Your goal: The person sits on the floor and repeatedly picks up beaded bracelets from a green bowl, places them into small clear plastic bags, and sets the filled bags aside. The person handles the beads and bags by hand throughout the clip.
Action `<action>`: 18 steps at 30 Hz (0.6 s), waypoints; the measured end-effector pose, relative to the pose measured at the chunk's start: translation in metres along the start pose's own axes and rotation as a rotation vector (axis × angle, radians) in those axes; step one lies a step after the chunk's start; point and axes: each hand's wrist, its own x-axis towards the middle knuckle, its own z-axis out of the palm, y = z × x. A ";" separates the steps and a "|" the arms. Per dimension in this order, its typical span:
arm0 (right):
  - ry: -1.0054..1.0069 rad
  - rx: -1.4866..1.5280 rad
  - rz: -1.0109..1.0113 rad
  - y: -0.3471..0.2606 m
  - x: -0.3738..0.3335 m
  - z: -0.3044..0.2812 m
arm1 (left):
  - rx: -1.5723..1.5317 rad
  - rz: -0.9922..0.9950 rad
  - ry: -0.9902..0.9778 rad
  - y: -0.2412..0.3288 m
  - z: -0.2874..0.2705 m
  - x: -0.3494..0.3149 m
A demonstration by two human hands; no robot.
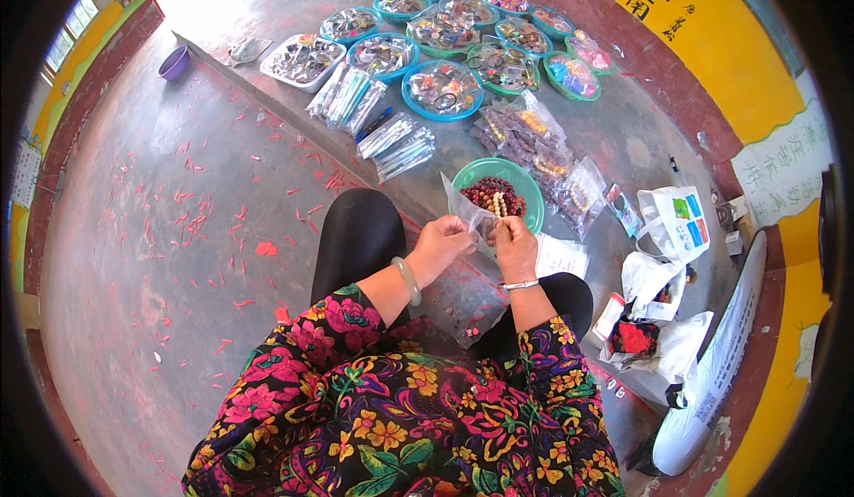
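Observation:
My left hand (440,248) and my right hand (515,250) are raised close together above my knees, fingertips pinched on a small clear plastic bag (460,202). One corner of the bag sticks up past my left fingers. Just beyond them is a round green bowl (535,196) of beaded bracelets (487,193), dark red and brown with a string of cream beads. Whether anything is inside the held bag, I cannot tell. Another clear plastic sheet or bag (463,306) lies over my lap between my forearms. White papers (562,257) lie beside my right hand.
Several bowls (442,90) of small packaged goods stand at the back. Bagged bracelets (525,137) lie beyond the green bowl; bundled pens in clear sleeves (397,145) lie left of it. White carrier bags (673,221) sit at right. Red scraps (267,249) litter the floor left of a ledge.

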 end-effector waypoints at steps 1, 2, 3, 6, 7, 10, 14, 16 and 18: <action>0.031 -0.187 -0.161 -0.002 -0.001 0.001 | 0.004 0.002 0.005 -0.004 -0.003 0.002; 0.062 -0.374 -0.322 -0.004 -0.004 0.004 | 0.082 0.019 0.030 -0.010 -0.007 0.005; 0.093 -0.561 -0.484 -0.006 -0.006 0.006 | 0.161 0.036 0.055 -0.015 -0.011 0.009; -0.037 -0.639 -0.643 -0.008 -0.013 0.005 | 0.501 0.125 0.223 -0.008 -0.005 0.006; -0.029 -0.630 -0.730 -0.011 -0.014 0.006 | 0.631 0.164 0.293 0.001 0.001 0.003; -0.056 -0.740 -0.797 -0.017 -0.019 0.006 | 0.765 0.049 0.341 0.023 0.007 -0.007; -0.104 -0.805 -0.846 -0.014 -0.019 0.004 | 1.102 0.565 0.382 0.007 -0.011 0.000; -0.114 -0.834 -0.834 -0.015 -0.018 0.002 | 1.236 0.686 0.271 0.004 -0.018 -0.001; -0.105 -0.823 -0.830 -0.014 -0.016 0.000 | 1.185 0.500 0.085 0.004 -0.020 -0.004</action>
